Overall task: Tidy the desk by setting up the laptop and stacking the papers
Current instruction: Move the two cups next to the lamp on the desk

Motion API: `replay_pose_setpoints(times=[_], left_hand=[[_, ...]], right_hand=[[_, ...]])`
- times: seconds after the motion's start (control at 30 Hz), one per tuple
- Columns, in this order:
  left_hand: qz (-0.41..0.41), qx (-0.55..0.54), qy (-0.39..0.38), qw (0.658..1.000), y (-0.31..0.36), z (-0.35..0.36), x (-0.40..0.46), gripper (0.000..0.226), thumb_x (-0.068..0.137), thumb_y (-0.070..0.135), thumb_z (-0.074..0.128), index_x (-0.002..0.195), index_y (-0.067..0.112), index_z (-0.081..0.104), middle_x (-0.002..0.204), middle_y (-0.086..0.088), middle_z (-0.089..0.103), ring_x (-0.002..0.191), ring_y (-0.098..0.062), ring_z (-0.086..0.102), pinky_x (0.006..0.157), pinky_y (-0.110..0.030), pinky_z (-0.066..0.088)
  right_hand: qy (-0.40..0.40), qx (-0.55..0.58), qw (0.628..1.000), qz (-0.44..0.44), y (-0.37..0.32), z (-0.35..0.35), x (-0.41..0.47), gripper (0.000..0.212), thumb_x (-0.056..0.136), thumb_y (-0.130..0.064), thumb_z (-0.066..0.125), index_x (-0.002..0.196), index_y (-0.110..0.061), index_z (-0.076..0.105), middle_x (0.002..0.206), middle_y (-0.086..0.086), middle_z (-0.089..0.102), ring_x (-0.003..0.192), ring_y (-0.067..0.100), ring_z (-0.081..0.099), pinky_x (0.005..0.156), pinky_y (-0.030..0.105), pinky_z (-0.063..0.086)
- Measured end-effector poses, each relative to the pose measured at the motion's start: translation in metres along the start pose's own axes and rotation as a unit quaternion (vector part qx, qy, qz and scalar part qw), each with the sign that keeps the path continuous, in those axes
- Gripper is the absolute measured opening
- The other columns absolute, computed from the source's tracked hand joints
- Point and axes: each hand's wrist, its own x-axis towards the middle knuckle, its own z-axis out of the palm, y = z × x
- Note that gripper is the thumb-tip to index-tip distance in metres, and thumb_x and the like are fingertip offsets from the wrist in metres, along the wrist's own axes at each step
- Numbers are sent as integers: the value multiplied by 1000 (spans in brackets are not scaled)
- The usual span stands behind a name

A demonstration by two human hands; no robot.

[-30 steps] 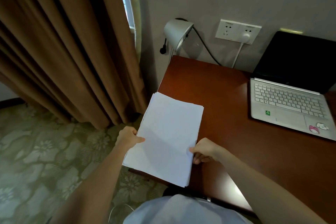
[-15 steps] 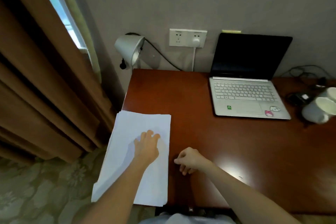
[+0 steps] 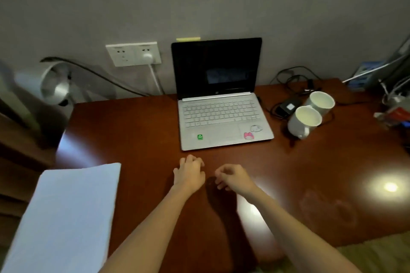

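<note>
1. We see the stack of white paper sheets (image 3: 66,217) lying squared at the left front corner of the reddish-brown wooden desk (image 3: 144,131), its outer edge seeming to overhang; placed there, we judge, to leave the middle free.
2. The silver laptop with a black screen (image 3: 221,104) stands open against the wall, central, lid upright, so it faces the sitter.
3. Our left hand (image 3: 189,174) hovers just before the laptop's front edge, fingers loosely spread, holding nothing.
4. Our right hand (image 3: 233,178) is beside it, loosely curled, empty.
5. Two white ceramic mugs (image 3: 310,115) sit right of the laptop, touching, near a tangle of black cables (image 3: 288,106).
</note>
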Motion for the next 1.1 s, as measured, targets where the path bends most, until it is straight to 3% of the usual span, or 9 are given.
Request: replay_pose_setpoints(times=[0.1,0.3,0.4,0.47,0.57,0.67,0.8,0.93,1.1], left_hand=[[18,-48,7,999,77,22,22,26,90,26,56,116,25,58,130,1,49,126,-21,39,99,-44,43],[17,-192,13,981,205,38,69,24,88,23,57,109,17,67,124,-5,61,127,-26,44,101,-33,40],[1,-261,-16,965,246,41,84,24,90,25,56,109,12,66,116,-6,67,111,-23,59,92,-28,45],[-23,-296,-48,954,267,43,92,29,92,27,55,114,9,62,114,-11,66,104,-29,64,91,-33,49],[-62,-352,-88,930,291,47,99,16,95,27,50,98,14,59,103,-13,66,74,-26,71,75,-31,53],[-106,-403,-112,902,305,58,106,22,97,31,45,77,23,51,84,-4,62,38,-4,55,49,-22,41],[-138,-423,-100,890,315,71,112,32,95,41,47,71,21,54,65,2,56,41,-9,57,45,-21,37],[-150,-409,-34,899,325,79,123,49,92,47,50,67,7,64,56,-5,61,43,-19,57,48,-22,39],[-234,-550,-79,798,340,82,126,41,94,25,49,57,8,49,49,-5,47,24,-10,39,32,-12,25]], right_hand=[[117,46,992,-28,13,-78,4,23,89,-9,60,69,-21,64,58,-3,63,48,9,57,50,18,43],[310,122,941,-54,15,-218,22,18,86,-11,60,71,-15,69,60,4,66,55,19,61,66,34,51],[376,146,914,-45,15,-275,42,16,86,-16,60,74,-15,70,59,-3,67,47,4,62,59,27,51],[413,160,896,-20,18,-307,58,13,85,-19,61,77,-14,70,67,-2,69,61,1,66,62,20,46],[414,185,889,69,27,-342,86,16,85,-22,64,92,-11,73,100,13,72,100,30,63,80,31,47],[368,184,903,125,35,-351,107,31,83,-23,67,107,-4,70,108,19,68,100,36,61,86,43,53],[369,191,901,123,43,-351,117,25,80,-25,69,97,-7,74,98,18,71,89,34,64,68,34,51],[372,193,900,118,54,-340,117,25,84,-34,65,62,-22,63,86,11,72,89,32,65,79,40,52],[330,247,902,130,52,-327,117,30,85,-45,63,61,-27,61,81,6,67,88,29,62,78,41,50]])
